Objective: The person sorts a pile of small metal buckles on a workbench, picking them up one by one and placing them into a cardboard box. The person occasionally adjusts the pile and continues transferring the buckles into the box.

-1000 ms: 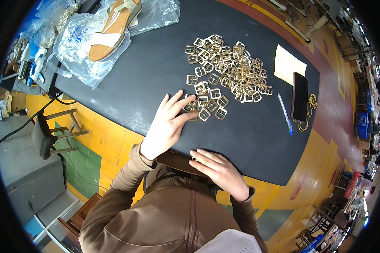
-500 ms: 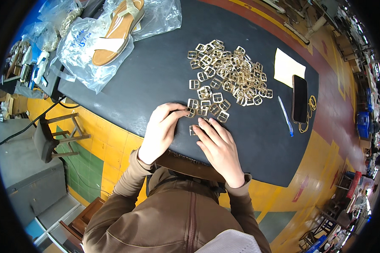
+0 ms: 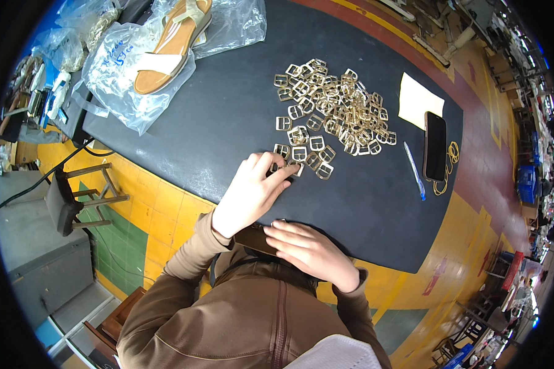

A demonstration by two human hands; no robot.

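Reaching onto the dark table [image 3: 215, 123], left hand [image 3: 247, 195] fingers pinch a gold buckle [image 3: 291, 169] at the near edge of the buckle pile [image 3: 332, 114]. Right hand [image 3: 308, 251] rests loosely curled, empty, at table edge.

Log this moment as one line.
left hand touching buckles | right hand at table edge | sandal far left

The dark surface [image 3: 228, 123] carries a heap of gold-coloured metal buckles [image 3: 329, 114] near its middle. At its far left corner lies a sandal [image 3: 169, 46] on clear plastic bags [image 3: 123, 80]. Toward the right edge lie a pale paper slip [image 3: 418, 101], a black phone [image 3: 435, 146], a blue pen [image 3: 414, 171] and rubber bands [image 3: 450, 161].
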